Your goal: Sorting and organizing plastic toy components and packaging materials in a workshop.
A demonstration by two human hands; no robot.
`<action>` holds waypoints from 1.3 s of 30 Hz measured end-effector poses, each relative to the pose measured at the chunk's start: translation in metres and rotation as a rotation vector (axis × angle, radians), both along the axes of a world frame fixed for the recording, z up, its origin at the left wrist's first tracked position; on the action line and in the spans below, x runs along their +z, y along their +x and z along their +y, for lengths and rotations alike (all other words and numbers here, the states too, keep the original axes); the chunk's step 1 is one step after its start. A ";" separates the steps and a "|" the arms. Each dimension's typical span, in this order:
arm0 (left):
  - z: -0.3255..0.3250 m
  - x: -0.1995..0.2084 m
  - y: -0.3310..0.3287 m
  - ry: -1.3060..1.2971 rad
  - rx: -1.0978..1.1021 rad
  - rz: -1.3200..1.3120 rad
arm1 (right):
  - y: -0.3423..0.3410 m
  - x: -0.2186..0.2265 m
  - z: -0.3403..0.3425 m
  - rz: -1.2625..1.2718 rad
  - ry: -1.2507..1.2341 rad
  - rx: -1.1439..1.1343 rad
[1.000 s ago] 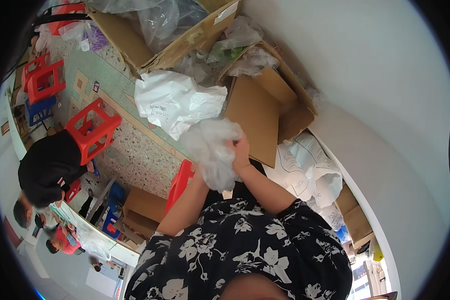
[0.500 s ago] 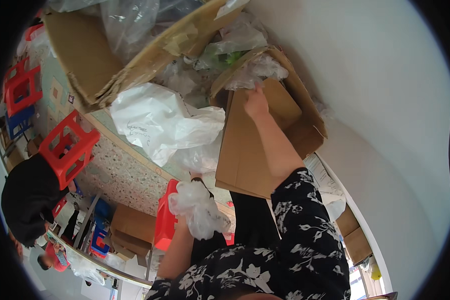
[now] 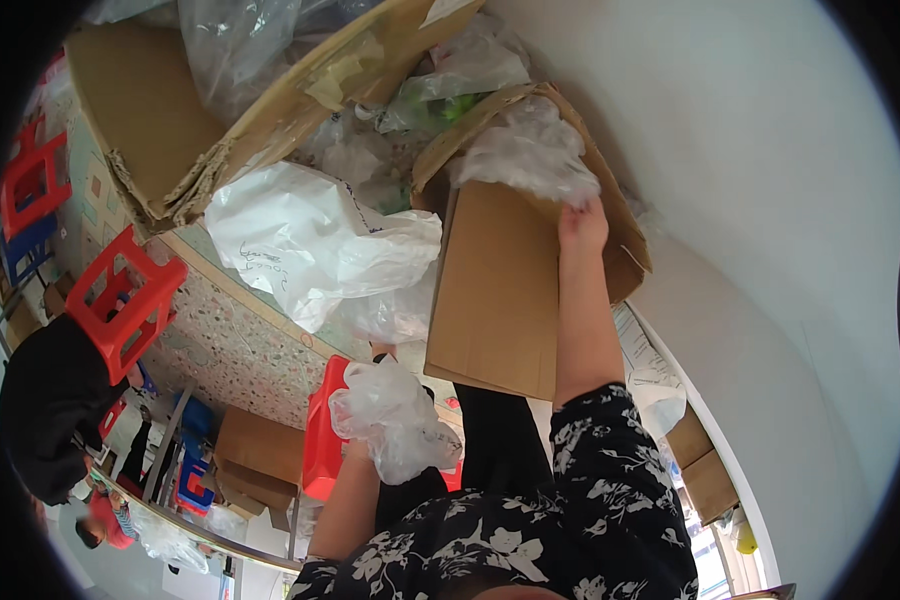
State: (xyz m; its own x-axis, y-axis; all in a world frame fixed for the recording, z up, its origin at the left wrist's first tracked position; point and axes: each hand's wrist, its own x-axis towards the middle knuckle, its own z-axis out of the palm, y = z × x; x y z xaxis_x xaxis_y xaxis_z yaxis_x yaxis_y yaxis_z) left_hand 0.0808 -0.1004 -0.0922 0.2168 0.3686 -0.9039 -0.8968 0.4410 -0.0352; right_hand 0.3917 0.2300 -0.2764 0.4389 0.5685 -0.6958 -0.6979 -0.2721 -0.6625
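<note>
Two hands work apart, one high and one low. The right hand [image 3: 582, 226] reaches to the rim of an open box [image 3: 500, 290] and touches a crumpled clear bag [image 3: 530, 155] lying in it; its fingers are buried in the plastic, so how far they close cannot be told. The left hand [image 3: 375, 395] stays low, near the person's body, closed around a bunched wad [image 3: 395, 420] of clear film that hides most of it. Between the two hands, a large white bag [image 3: 310, 245] sprawls over the speckled table [image 3: 225, 345], just beside the box's brown flap. Beyond it, a bigger carton [image 3: 160, 120] holds more clear plastic [image 3: 230, 50], and loose film with a green scrap [image 3: 440, 105] lies behind the box. Red stools [image 3: 125, 300] stand at the table's left edge, with another red stool [image 3: 322, 440] just under the left hand. A dark bundle [image 3: 50, 400] sits beside the first stool. Flat cardboard [image 3: 705, 465] leans at the white wall, on the right.
</note>
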 end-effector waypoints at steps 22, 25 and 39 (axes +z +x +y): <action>0.195 0.114 0.024 0.864 -1.123 0.460 | -0.099 0.228 -0.134 0.056 0.243 1.458; 0.115 0.043 0.000 0.683 -0.963 0.337 | -0.088 0.206 -0.108 0.113 0.439 1.835; 0.040 0.006 -0.016 0.160 -0.245 0.185 | -0.027 -0.051 0.070 -1.545 -0.238 1.427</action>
